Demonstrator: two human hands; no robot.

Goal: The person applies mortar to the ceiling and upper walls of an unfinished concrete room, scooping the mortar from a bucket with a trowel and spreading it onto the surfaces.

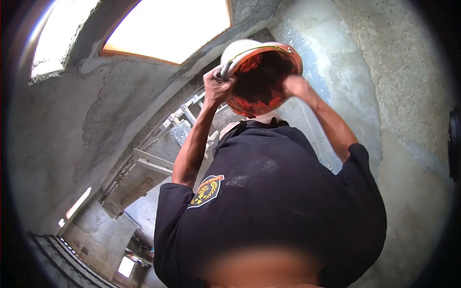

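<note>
A bucket [261, 96] with a streaked orange-red inside is tipped so that its mouth faces me, in front of my waist. Dark matter [265, 76] covers much of its inner wall and bottom. My left hand [218, 85] is closed on the left edge of the bucket, fingers wrapped at the rim. At the opposite side, my right hand [295, 87] reaches over the rim into the mouth; motion blurs it and its fingers are hidden. Behind the upper left rim shows a rounded white surface [238, 48].
Bare plastered walls [57, 125] [408, 96] stand on both sides. A bright window opening [168, 29] is at the upper left. Wooden boards [152, 161] and a small grey slab [181, 131] lie to the left of my body. Dark bars [62, 259] run along the lower left.
</note>
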